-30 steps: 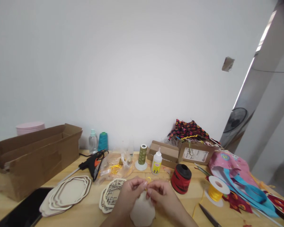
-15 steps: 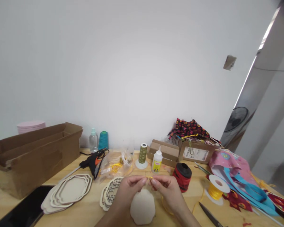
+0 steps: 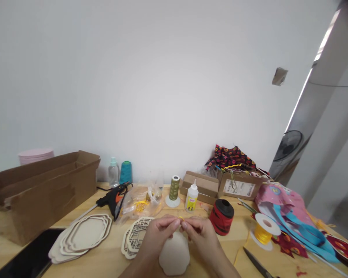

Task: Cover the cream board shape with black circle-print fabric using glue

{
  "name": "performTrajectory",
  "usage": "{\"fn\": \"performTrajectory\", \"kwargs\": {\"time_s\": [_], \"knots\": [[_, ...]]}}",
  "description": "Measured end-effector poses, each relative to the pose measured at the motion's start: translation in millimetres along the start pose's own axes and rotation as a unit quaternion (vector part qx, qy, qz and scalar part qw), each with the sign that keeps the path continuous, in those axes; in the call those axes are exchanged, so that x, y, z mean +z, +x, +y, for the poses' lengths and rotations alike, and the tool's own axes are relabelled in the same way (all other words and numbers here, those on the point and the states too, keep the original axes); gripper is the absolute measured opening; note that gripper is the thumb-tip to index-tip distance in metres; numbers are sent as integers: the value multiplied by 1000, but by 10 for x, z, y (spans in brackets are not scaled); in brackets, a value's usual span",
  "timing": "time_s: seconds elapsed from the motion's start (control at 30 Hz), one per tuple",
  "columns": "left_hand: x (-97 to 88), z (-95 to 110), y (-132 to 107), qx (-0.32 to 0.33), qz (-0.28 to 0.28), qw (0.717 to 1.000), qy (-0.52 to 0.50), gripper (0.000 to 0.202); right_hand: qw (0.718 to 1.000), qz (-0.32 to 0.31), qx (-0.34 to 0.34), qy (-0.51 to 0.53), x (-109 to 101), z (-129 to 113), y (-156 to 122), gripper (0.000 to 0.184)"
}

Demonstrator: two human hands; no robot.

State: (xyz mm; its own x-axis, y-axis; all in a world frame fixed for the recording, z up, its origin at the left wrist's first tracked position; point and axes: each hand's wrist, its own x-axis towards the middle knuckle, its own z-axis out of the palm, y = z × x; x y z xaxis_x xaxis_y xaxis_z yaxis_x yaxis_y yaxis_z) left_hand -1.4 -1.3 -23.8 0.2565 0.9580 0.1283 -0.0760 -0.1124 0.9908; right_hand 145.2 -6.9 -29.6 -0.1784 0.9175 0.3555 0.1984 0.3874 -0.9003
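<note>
My left hand (image 3: 158, 237) and my right hand (image 3: 201, 237) meet fingertip to fingertip above the wooden table (image 3: 110, 258). Both pinch a short piece of thin yellow cord (image 3: 181, 219) between thumb and fingers. Directly beneath the hands lies a pale scalloped wooden piece (image 3: 174, 255). A stack of lattice-cut wooden pieces (image 3: 135, 235) sits just left of my left hand. A red spool with a black core (image 3: 222, 217) stands to the right of my right hand.
A long cardboard box (image 3: 40, 193), a glue gun (image 3: 114, 197), stacked wooden frames (image 3: 82, 237), a glue bottle (image 3: 191, 197), an olive thread cone (image 3: 174, 191), a yellow cord spool (image 3: 263, 231), scissors (image 3: 256, 264) and pink and blue fabric (image 3: 290, 216) crowd the table.
The hands stayed together on the yellow cord, rising slightly and then settling lower again. The cord's loop at the fingertips has become smaller. The camera shifted slightly.
</note>
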Motion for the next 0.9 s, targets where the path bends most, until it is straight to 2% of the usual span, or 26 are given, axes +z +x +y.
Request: {"fn": "performTrajectory", "kwargs": {"time_s": [0.17,0.47,0.67,0.9], "knots": [[-1,-32,0,13,-23,1000,-7,31,998,-25,32,44,51,35,2,33],[18,-123,30,-8,-64,994,-87,28,984,-67,75,148,56,22,5,36],[87,-48,-32,-58,-119,975,-181,28,959,-129,112,224,32,-26,-38,41],[97,16,-82,-74,-126,966,-213,28,956,-128,117,237,34,-49,-54,34]]}}
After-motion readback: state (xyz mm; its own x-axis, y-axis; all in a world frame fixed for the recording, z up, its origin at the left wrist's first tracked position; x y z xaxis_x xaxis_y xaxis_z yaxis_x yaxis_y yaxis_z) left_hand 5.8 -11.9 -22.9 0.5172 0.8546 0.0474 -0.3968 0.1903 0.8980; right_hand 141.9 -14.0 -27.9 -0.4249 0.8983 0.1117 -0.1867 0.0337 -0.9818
